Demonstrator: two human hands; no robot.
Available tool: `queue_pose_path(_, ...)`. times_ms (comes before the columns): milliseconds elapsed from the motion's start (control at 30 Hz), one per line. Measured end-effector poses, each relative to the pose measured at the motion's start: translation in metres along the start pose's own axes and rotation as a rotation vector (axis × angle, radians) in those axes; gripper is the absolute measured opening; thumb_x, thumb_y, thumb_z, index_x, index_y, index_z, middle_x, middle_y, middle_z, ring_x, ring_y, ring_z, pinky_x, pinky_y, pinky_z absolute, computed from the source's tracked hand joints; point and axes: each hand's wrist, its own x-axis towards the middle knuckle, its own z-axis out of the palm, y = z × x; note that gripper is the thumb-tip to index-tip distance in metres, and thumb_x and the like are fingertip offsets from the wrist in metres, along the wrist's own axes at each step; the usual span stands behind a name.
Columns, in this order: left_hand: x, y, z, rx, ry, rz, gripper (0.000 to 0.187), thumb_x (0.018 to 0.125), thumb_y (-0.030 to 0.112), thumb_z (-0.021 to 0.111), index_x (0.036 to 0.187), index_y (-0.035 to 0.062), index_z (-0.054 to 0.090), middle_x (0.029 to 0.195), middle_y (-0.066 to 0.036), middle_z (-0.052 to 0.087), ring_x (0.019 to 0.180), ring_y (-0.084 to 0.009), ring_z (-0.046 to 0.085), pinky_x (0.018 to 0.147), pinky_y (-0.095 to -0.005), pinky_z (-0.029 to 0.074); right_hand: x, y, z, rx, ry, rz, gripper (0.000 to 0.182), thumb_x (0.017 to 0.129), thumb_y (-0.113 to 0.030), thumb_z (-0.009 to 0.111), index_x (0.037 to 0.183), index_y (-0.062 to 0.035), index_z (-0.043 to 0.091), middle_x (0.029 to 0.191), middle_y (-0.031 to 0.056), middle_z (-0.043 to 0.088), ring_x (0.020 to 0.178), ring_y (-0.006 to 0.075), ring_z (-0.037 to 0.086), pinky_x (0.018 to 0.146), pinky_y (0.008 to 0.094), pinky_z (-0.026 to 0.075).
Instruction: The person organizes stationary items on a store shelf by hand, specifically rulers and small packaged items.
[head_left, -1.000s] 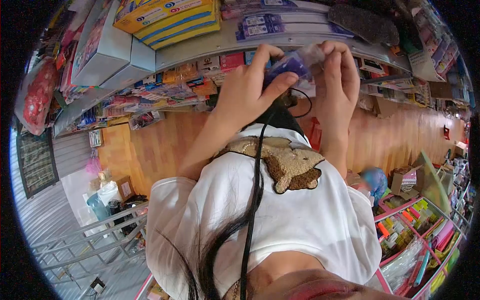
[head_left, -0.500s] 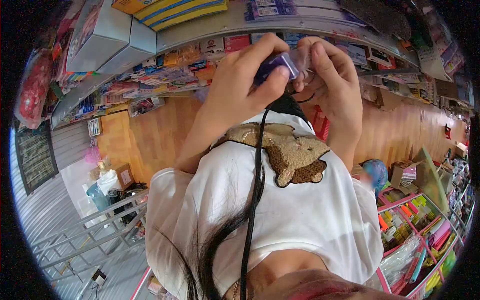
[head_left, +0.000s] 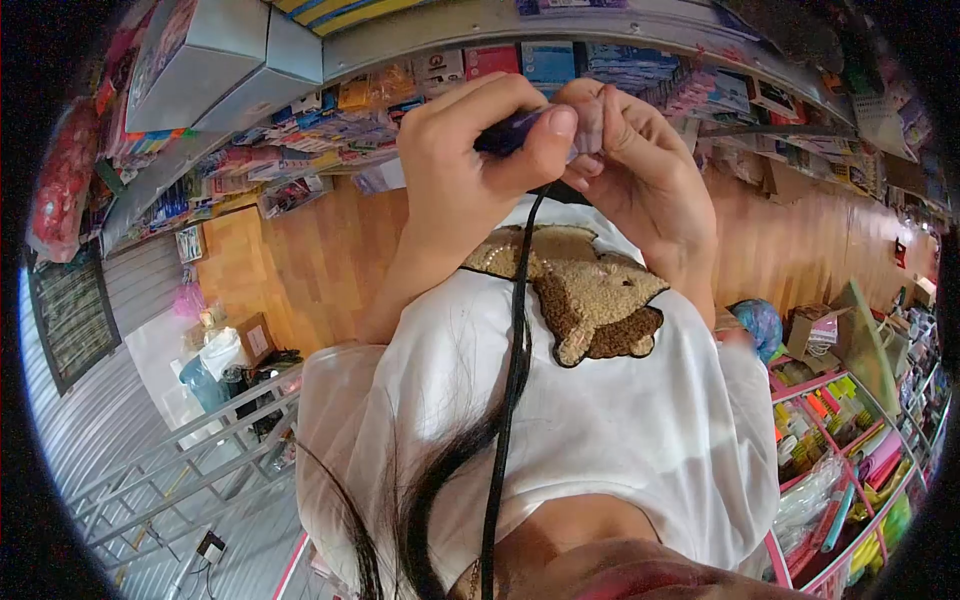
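Pack at twelve o'clock: left hand grips it, right hand pinches its clear end, close together. Squeeze softly.

Bright daylight-like light here, washing pale across my white shirt with soft grey shadows in its folds! Glare streaks the wooden floor at right, the shelf bows with distortion, and black swallows the corners.

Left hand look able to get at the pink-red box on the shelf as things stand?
Probably not: the left hand is busy gripping the purple packet. Otherwise the way looks free, the pink-red box showing beyond its fingers.
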Motion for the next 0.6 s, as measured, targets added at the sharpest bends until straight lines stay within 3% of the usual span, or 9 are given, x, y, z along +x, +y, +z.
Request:
queue_pose_path(200,-0.008,0.001,-0.004,-0.026,0.045,0.002,0.025,0.074,0.023,0.064,0.063,0.0021,0.055,0.054,-0.007,0.050,0.047,-0.0155,0.049,0.046,-0.0256,0.037,0.001,0.009,0.000,0.079,-0.076,0.032,0.029,0.091,-0.030,0.048,0.084,-0.0024,0.052,0.075,-0.0006,0.046,0.065,0.0083,0.038,0.059,0.0211,0.033)
queue_pose_path(500,-0.018,0.006,-0.002,-0.225,0.046,-0.149,0.025,0.076,0.020,0.063,0.063,0.0008,0.054,0.053,-0.003,0.049,0.050,-0.0086,0.045,0.047,-0.0231,0.035,-0.002,0.015,-0.006,0.132,-0.142,0.070,0.025,0.089,-0.028,0.052,0.082,-0.0039,0.051,0.077,0.0005,0.048,0.066,0.0092,0.040,0.061,0.0215,0.034)
queue_pose_path(600,-0.019,0.002,-0.003,-0.224,0.020,-0.098,0.026,0.077,0.020,0.061,0.063,0.0000,0.053,0.051,-0.002,0.047,0.048,-0.0086,0.044,0.047,-0.0232,0.036,-0.003,0.014,-0.005,0.140,-0.144,0.072,0.024,0.090,-0.027,0.051,0.083,-0.0040,0.052,0.076,0.0004,0.049,0.064,0.0091,0.041,0.060,0.0215,0.035)
